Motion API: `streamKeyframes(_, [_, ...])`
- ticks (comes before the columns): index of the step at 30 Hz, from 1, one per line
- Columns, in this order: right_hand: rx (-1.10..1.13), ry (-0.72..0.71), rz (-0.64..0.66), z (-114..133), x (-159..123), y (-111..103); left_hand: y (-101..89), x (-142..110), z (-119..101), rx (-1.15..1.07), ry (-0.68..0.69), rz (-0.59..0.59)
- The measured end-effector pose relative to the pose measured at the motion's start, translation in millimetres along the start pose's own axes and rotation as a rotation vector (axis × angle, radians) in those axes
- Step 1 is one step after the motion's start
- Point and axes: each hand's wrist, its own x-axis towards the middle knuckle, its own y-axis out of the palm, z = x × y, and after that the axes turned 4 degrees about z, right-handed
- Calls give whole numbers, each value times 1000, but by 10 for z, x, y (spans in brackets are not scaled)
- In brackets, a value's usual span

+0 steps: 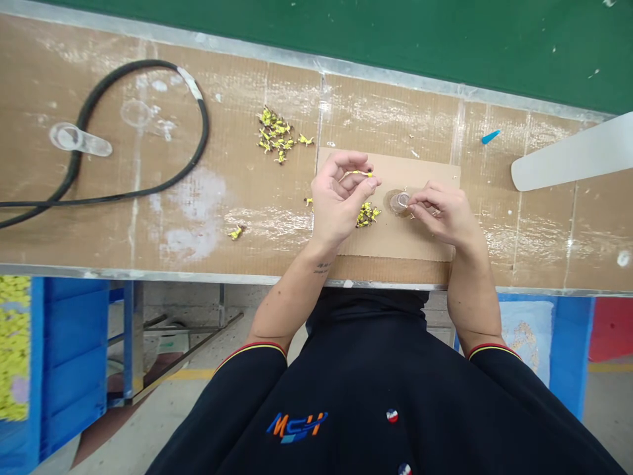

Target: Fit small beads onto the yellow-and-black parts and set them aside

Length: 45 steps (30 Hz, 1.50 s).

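Note:
My left hand [341,194] pinches a small yellow figure [369,175] with a dark tip between thumb and forefinger, above a cardboard sheet [395,244]. My right hand [442,210] is closed in a pinch at the right rim of a small clear cup [398,202]. Whatever its fingertips hold is too small to name. Several similar yellow figures form a little heap [366,215] on the sheet, partly covered by my left hand. Tiny pale bits lie near the right fingers.
A larger pile of yellow figures [277,132] lies further back, and a lone figure [237,232] rests near the front edge. On the left is a looped black cable [204,132] with a clear plastic piece [82,140]. Rightward are a blue tip [490,137] and a white panel [573,153].

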Motion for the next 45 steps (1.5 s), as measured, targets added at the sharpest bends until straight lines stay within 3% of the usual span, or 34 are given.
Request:
streamKeyframes(9, [25,7,-22,1,2,-6,-10,-2,-2,20,-34,-19])
streamKeyframes(13, [116,-3,-157,71,10,-49,31,-11,-84,-70,-84,-7])
streamKeyframes(18, [256,-47,-358,223,17,-5,179,-60,-220,-254,-220,128])
streamKeyframes(22, [327,-77,-428,304,21,85,299,-117,-254,-398,-290,208])
streamKeyframes(30, [437,-126,-436,334,23,168,360,-183,-297,-532,-338,250])
streamKeyframes(45, [509,-91,-413,363,42,219,393,-203,-341,-544,-385,196])
